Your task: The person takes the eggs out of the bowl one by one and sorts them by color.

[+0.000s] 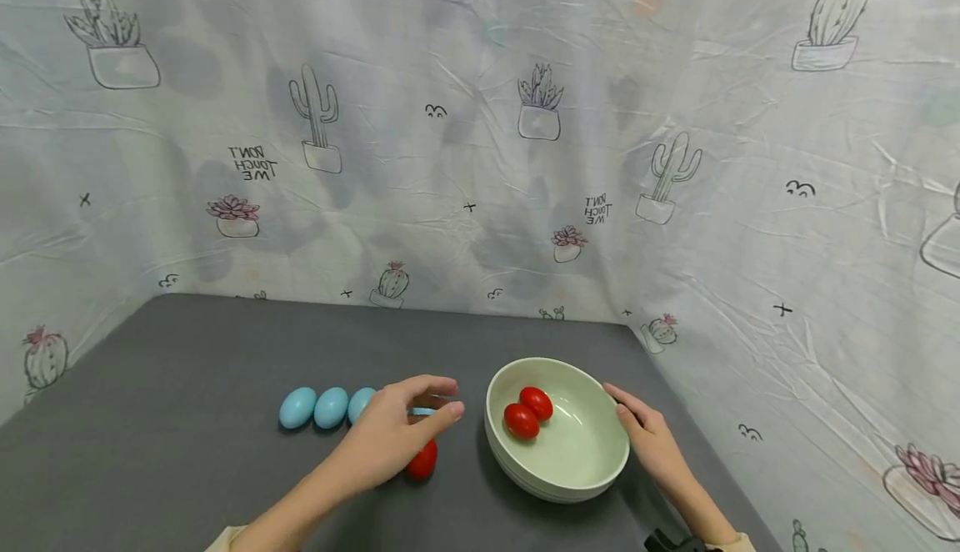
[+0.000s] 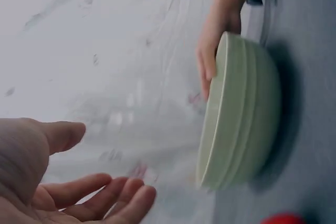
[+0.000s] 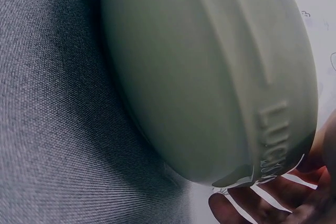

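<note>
My left hand hovers over the table with thumb and fingers apart, nothing between them in the left wrist view. Partly covered by it, a red egg lies below. Several blue eggs line up to its left, the rightmost partly hidden behind the fingers. A pale green bowl stands on the right with two red eggs inside. At the bowl's right side my right hand holds the rim, thumb at the edge and the other fingers along the outer wall.
The dark grey table ends close behind and to the right of the bowl. A pale curtain printed with cacti rises along the back and sides. A dark band sits at the right wrist.
</note>
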The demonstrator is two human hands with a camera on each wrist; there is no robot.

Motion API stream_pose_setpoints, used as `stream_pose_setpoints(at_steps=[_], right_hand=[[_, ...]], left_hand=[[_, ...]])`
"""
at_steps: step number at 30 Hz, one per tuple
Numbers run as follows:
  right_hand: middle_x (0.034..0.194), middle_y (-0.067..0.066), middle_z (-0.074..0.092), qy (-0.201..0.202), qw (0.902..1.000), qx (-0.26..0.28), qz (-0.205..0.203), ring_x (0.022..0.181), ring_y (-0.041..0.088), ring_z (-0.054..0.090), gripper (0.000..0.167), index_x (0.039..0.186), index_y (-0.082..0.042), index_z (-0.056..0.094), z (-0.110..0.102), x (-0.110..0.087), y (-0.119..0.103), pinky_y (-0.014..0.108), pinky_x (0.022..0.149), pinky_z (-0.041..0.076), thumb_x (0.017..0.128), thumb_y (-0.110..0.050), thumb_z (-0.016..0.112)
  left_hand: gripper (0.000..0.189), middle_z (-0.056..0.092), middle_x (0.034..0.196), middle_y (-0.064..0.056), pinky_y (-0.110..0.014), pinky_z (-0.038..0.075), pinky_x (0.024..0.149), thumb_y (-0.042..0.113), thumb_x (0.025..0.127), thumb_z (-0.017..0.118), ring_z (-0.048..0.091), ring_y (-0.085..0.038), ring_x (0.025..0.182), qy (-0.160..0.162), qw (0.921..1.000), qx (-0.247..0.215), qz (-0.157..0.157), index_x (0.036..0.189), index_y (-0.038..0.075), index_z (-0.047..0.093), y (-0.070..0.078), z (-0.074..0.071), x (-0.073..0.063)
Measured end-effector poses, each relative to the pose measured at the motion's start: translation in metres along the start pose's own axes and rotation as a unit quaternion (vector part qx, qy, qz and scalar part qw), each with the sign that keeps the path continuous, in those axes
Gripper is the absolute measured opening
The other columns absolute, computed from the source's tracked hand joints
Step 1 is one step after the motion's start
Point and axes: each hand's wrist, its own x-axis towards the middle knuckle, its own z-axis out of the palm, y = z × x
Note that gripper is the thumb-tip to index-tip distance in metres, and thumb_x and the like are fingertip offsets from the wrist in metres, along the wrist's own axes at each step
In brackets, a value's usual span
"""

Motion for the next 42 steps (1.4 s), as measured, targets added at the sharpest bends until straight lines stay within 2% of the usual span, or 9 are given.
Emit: stream_pose_setpoints(at_steps=[3, 8, 15, 19, 25, 30, 33, 36, 42], right_hand=[[0.138, 0.017, 0.054, -0.002, 1.0, 0.0, -0.001, 0.127, 0.032, 0.049, 0.036, 0.139, -0.001, 0.054, 0.001, 0.001, -0.001, 0.017, 0.092, 0.045, 0.106, -0.012, 0.047], [0.137, 0.017, 0.055, 0.001, 1.0, 0.001, 0.0, 0.125, 0.033, 0.05, 0.036, 0.139, 0.0, 0.054, 0.001, 0.001, -0.002, 0.017, 0.091, 0.046, 0.106, -0.011, 0.047], [0.137, 0.017, 0.055, 0.004, 1.0, 0.007, 0.004, 0.125, 0.033, 0.05, 0.036, 0.139, 0.0, 0.054, 0.0, 0.0, -0.002, 0.016, 0.091, 0.046, 0.106, -0.011, 0.047], [0.136, 0.018, 0.055, 0.007, 0.9999, 0.007, 0.003, 0.125, 0.032, 0.05, 0.035, 0.138, 0.0, 0.055, 0.001, 0.0, -0.002, 0.015, 0.09, 0.046, 0.106, -0.01, 0.048], [0.136, 0.018, 0.055, 0.007, 0.9999, 0.009, -0.008, 0.123, 0.027, 0.052, 0.035, 0.138, 0.001, 0.055, 0.002, 0.001, -0.002, 0.014, 0.089, 0.046, 0.106, -0.01, 0.047], [0.136, 0.016, 0.056, 0.008, 0.9999, 0.011, -0.006, 0.123, 0.027, 0.052, 0.035, 0.138, 0.0, 0.055, 0.001, 0.003, -0.001, 0.015, 0.09, 0.046, 0.106, -0.01, 0.048], [0.137, 0.016, 0.055, 0.006, 0.9999, 0.012, -0.003, 0.125, 0.029, 0.051, 0.035, 0.138, -0.001, 0.055, 0.001, 0.003, -0.001, 0.016, 0.091, 0.046, 0.106, -0.01, 0.048], [0.137, 0.016, 0.055, 0.004, 0.9998, 0.016, 0.008, 0.125, 0.031, 0.05, 0.035, 0.139, -0.001, 0.055, 0.001, 0.002, -0.001, 0.017, 0.091, 0.046, 0.106, -0.011, 0.048], [0.138, 0.016, 0.055, 0.002, 0.9996, 0.021, 0.016, 0.126, 0.031, 0.05, 0.036, 0.139, -0.002, 0.055, 0.002, 0.002, -0.002, 0.018, 0.092, 0.046, 0.106, -0.012, 0.048]], left_hand=[[0.047, 0.063, 0.123, -0.001, -0.038, 0.053, 0.09, 0.043, 0.094, 0.067, 0.06, -0.019, 0.112, -0.044, 0.9983, -0.039, 0.008, 0.129, 0.013, 0.063, 0.001, 0.017, 0.021], [0.051, 0.061, 0.128, -0.009, -0.041, 0.051, 0.094, 0.033, 0.094, 0.07, 0.057, -0.026, 0.118, -0.089, 0.9899, -0.109, -0.016, 0.133, 0.002, 0.059, -0.001, 0.051, 0.051], [0.054, 0.059, 0.131, -0.018, -0.041, 0.049, 0.097, 0.02, 0.092, 0.072, 0.053, -0.033, 0.123, -0.09, 0.981, -0.164, -0.052, 0.135, -0.007, 0.055, 0.001, 0.09, 0.076], [0.058, 0.055, 0.135, -0.019, -0.043, 0.047, 0.099, 0.022, 0.09, 0.074, 0.051, -0.034, 0.125, -0.079, 0.9806, -0.161, -0.079, 0.136, -0.006, 0.054, 0.002, 0.105, 0.087], [0.063, 0.052, 0.138, -0.021, -0.039, 0.05, 0.095, 0.019, 0.088, 0.076, 0.052, -0.035, 0.123, -0.057, 0.9877, -0.119, -0.084, 0.138, -0.01, 0.05, -0.001, 0.119, 0.095], [0.066, 0.053, 0.136, -0.021, -0.034, 0.054, 0.087, 0.016, 0.086, 0.078, 0.063, -0.023, 0.103, -0.043, 0.9899, -0.104, -0.086, 0.139, -0.01, 0.048, -0.006, 0.125, 0.099], [0.068, 0.055, 0.133, -0.022, -0.034, 0.055, 0.084, 0.014, 0.085, 0.079, 0.064, -0.017, 0.088, -0.042, 0.9903, -0.103, -0.084, 0.14, -0.01, 0.047, -0.01, 0.129, 0.102], [0.069, 0.056, 0.13, -0.023, -0.034, 0.054, 0.085, 0.013, 0.085, 0.079, 0.063, -0.014, 0.084, -0.043, 0.991, -0.101, -0.077, 0.14, -0.011, 0.046, -0.015, 0.132, 0.105], [0.068, 0.054, 0.133, -0.023, -0.039, 0.051, 0.093, 0.012, 0.083, 0.081, 0.058, -0.027, 0.109, -0.027, 0.9927, -0.094, -0.07, 0.138, -0.012, 0.048, -0.019, 0.136, 0.108]])
